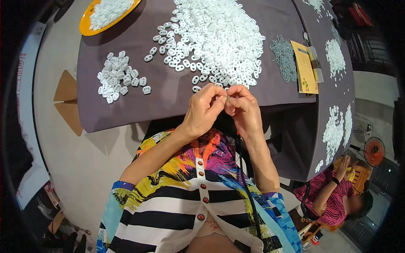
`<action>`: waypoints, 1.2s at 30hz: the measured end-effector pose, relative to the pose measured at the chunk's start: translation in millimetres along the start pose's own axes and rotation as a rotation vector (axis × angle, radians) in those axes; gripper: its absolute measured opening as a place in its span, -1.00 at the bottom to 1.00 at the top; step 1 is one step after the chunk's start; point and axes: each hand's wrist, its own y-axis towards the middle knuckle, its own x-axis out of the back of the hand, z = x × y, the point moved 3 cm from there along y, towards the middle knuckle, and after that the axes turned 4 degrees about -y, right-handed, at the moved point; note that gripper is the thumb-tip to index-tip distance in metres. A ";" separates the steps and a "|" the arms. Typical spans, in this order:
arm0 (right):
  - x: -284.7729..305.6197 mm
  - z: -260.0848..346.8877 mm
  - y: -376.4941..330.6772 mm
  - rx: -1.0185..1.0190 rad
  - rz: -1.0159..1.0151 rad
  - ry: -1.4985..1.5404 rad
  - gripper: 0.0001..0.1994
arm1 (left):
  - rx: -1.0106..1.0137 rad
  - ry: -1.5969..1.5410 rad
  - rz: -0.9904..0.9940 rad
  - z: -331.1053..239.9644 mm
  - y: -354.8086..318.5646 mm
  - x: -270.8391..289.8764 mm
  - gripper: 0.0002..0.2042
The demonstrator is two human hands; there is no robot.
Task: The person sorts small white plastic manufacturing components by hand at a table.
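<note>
A tiny pin (228,99) is pinched between fingers of both hands; light, stiff, slippery, best held mid-shaft.

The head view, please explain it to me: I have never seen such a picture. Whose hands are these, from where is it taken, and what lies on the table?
There is no machine here. A person wears a camera on the head, and it looks down at their own two bare hands; the wide lens bends the straight edges.

The left hand and the right hand meet above the near edge of the table, pinching one small part between the fingertips; it is too small to identify.

On the purple-grey tablecloth lie a large heap of small white plastic pieces, a smaller pile, a pile of thin grey metal pieces and a yellow booklet. An orange dish holds more white pieces. Another person sits at the lower right.
</note>
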 end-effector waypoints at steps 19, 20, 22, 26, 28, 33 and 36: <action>2.3 8.9 -1.9 0.171 0.035 -0.390 -0.87 | 0.315 -0.187 0.076 -5.5 3.3 4.4 -0.88; 2.7 9.9 -1.6 0.169 0.036 -0.391 -0.87 | 0.316 -0.187 0.074 -2.9 3.5 5.7 -0.88; 2.8 11.4 -0.5 0.148 0.067 -0.421 -0.87 | 0.087 0.005 0.127 -3.9 7.2 9.2 -0.88; 5.4 8.1 0.7 0.147 0.050 -0.431 -0.88 | -0.103 0.245 0.170 -12.2 7.6 10.4 -0.88; 4.0 8.7 -0.9 0.212 0.058 -0.480 -0.87 | 0.061 0.169 0.136 -7.5 6.5 9.2 -0.88; 2.7 9.2 -2.2 0.154 0.077 -0.426 -0.87 | 0.402 -0.175 0.183 2.0 5.2 12.8 -0.89; 5.6 7.3 -2.6 0.095 0.081 -0.386 -0.88 | 0.404 -0.194 0.171 -0.9 4.6 10.9 -0.90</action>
